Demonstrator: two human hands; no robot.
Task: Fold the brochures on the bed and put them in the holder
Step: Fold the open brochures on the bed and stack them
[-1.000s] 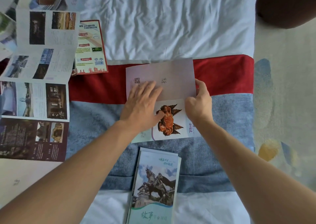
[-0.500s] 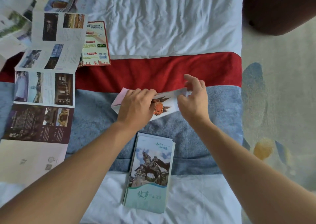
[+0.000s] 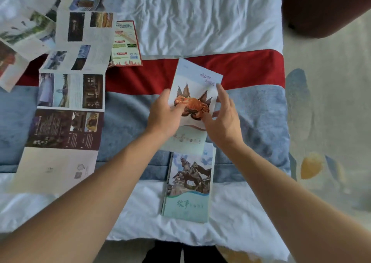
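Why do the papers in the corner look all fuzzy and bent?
Head view: the wide-angle lens bends and smears the edges, so the unfolded brochures at top left look soft and curved; the crab brochure near the middle stays sharper; the light is soft and even, with no glare.

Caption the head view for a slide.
Both hands, left and right, hold a folded crab brochure above a horse-statue brochure on the bed.

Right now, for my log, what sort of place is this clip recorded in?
Most likely a bedroom, perhaps a hotel room. The person works on a bed with a wrinkled white sheet and a red and blue-grey runner, a patterned carpet beside it. Travel-style brochures lie spread about.
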